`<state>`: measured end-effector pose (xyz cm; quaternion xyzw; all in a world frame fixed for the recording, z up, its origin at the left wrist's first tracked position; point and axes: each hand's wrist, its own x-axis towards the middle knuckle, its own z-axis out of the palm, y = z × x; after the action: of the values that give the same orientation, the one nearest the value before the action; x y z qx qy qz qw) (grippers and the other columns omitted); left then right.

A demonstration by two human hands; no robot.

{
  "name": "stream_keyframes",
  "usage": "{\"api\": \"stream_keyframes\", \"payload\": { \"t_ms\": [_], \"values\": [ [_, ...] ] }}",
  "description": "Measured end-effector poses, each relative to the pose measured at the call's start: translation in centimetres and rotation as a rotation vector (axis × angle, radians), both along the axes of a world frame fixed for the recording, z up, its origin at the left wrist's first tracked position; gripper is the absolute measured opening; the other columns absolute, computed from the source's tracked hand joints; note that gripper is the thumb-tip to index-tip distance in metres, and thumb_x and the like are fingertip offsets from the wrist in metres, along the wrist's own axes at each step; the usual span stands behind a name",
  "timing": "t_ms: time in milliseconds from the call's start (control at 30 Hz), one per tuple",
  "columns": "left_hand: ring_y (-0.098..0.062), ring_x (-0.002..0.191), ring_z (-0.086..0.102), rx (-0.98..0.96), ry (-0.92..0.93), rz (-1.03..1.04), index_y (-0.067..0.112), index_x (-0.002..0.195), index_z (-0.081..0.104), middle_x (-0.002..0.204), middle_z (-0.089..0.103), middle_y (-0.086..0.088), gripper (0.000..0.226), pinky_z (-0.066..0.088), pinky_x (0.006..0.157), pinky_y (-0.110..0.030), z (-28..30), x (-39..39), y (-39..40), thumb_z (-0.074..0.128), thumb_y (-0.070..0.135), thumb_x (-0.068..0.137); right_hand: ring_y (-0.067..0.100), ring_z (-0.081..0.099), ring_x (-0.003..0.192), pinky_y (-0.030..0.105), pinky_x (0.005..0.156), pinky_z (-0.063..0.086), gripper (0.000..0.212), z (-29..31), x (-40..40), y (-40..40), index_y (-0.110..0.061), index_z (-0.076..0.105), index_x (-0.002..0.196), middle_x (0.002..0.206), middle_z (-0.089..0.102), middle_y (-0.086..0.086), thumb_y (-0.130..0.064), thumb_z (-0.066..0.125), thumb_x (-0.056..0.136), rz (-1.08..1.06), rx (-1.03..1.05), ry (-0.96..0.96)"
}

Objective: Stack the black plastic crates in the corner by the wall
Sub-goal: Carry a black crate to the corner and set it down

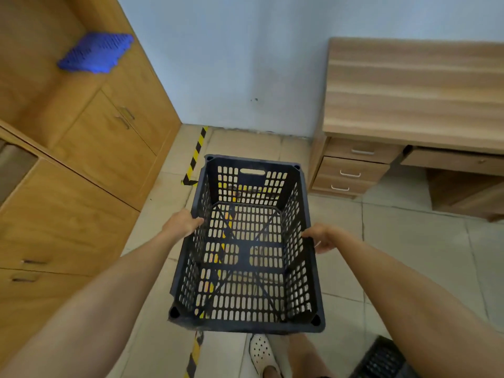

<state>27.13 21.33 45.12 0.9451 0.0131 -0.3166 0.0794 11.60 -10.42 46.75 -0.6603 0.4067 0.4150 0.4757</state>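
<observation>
Early stage, by the look of it. One black crate (246, 241) is held up in mid-frame, open side up, empty, carried above the tiled floor (409, 241). Left hand (181, 222) grips the left long rim, fingers (197, 221) curled over the edge. Right hand (323, 237) is wrapped on the right long rim, so both hands are closed on the same crate. It looks off the floor; the person's shoe (262, 351) shows below its near end.

The corner spot at upper centre, between the cupboard (109, 137) at left and the desk (409, 105) at right, against the blue wall (245, 64), has bare floor only. No crate sits there yet, so no stack has begun as far as visible. Yellow-black tape (197, 155) marks the floor by it.

A second crate (379, 358) peeks in at lower right, partly cut off. Left to do: set this crate down by the wall, then fetch the other one and any out of view.
</observation>
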Motion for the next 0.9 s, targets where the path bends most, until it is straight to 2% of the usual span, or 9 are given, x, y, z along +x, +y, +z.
{"api": "stream_keyframes", "payload": {
  "t_ms": [100,233,300,367,467,600,767,833,900],
  "values": [
    [-0.037,0.097,0.065,0.019,-0.006,-0.024,-0.005,0.117,0.059,0.115,0.066,-0.024,0.054,0.051,0.083,-0.040,1.7,3.5,-1.9,0.052,0.045,0.097,0.019,0.058,0.063,0.016,0.028,0.042,0.024,0.8,3.1,-1.5,-0.003,0.046,0.118,0.080,0.056,0.011,-0.020,0.045,0.101,0.006,0.008,0.018],
    [-0.039,0.111,0.062,0.044,-0.019,-0.039,-0.006,0.120,0.058,0.121,0.064,-0.024,0.062,0.052,0.093,-0.043,4.5,8.4,-4.6,0.047,0.051,0.097,0.017,0.064,0.038,0.018,0.028,0.043,0.018,2.4,8.0,-3.7,-0.003,0.049,0.098,0.076,0.057,0.012,-0.020,0.044,0.102,-0.013,0.045,0.025],
    [-0.040,0.114,0.061,0.037,-0.030,-0.029,-0.007,0.117,0.059,0.120,0.064,-0.025,0.062,0.051,0.095,-0.043,5.7,10.9,-5.8,0.044,0.050,0.099,0.019,0.073,0.070,0.020,0.057,0.059,0.022,2.7,10.8,-4.5,-0.001,0.051,0.098,0.091,0.065,0.015,-0.021,0.043,0.102,-0.027,0.056,0.014],
    [-0.040,0.111,0.062,0.020,-0.050,-0.009,-0.001,0.097,0.062,0.116,0.065,-0.025,0.058,0.052,0.093,-0.042,6.2,13.3,-6.3,0.042,0.053,0.098,0.027,0.068,0.104,0.034,0.089,0.057,0.024,2.0,13.8,-5.6,0.003,0.050,0.111,0.107,0.066,0.017,-0.018,0.046,0.100,-0.052,0.060,0.005],
    [-0.038,0.105,0.064,0.029,-0.071,0.002,0.011,0.077,0.051,0.110,0.068,-0.020,0.055,0.052,0.092,-0.045,6.5,16.3,-6.4,0.038,0.062,0.095,0.028,0.067,0.084,0.038,0.073,0.058,0.014,2.1,17.7,-5.9,0.003,0.051,0.102,0.090,0.064,0.017,-0.011,0.051,0.098,-0.065,0.041,-0.067],
    [-0.035,0.110,0.061,-0.025,-0.059,0.050,-0.001,0.117,0.057,0.122,0.062,-0.019,0.068,0.049,0.096,-0.043,6.1,20.9,-6.4,0.037,0.061,0.096,0.031,0.067,0.087,0.037,0.072,0.058,0.014,1.8,22.8,-5.7,0.004,0.050,0.106,0.088,0.062,0.018,-0.005,0.052,0.096,-0.115,0.047,-0.118],
    [-0.039,0.116,0.059,-0.057,-0.032,0.068,-0.008,0.129,0.052,0.127,0.061,-0.024,0.072,0.049,0.095,-0.042,5.6,29.1,-5.9,0.039,0.056,0.098,0.032,0.068,0.090,0.038,0.074,0.060,0.030,1.1,30.7,-5.2,0.007,0.049,0.122,0.105,0.065,0.021,-0.005,0.054,0.095,-0.104,0.025,-0.104],
    [-0.037,0.119,0.057,-0.080,-0.034,0.051,-0.006,0.135,0.048,0.131,0.058,-0.022,0.070,0.048,0.098,-0.042,5.6,33.1,-5.8,0.041,0.053,0.098,0.024,0.063,0.072,0.023,0.046,0.055,0.019,2.2,34.2,-4.6,0.005,0.050,0.109,0.087,0.062,0.014,-0.008,0.054,0.096,-0.072,0.009,-0.116],
    [-0.037,0.121,0.056,-0.087,-0.022,0.016,-0.006,0.136,0.046,0.134,0.056,-0.024,0.067,0.048,0.100,-0.044,5.5,37.2,-5.7,0.043,0.050,0.098,0.018,0.055,0.063,0.021,0.033,0.045,0.011,3.2,37.5,-4.2,-0.003,0.047,0.103,0.076,0.054,0.009,-0.011,0.052,0.098,-0.040,-0.038,-0.120]
  ]
}}
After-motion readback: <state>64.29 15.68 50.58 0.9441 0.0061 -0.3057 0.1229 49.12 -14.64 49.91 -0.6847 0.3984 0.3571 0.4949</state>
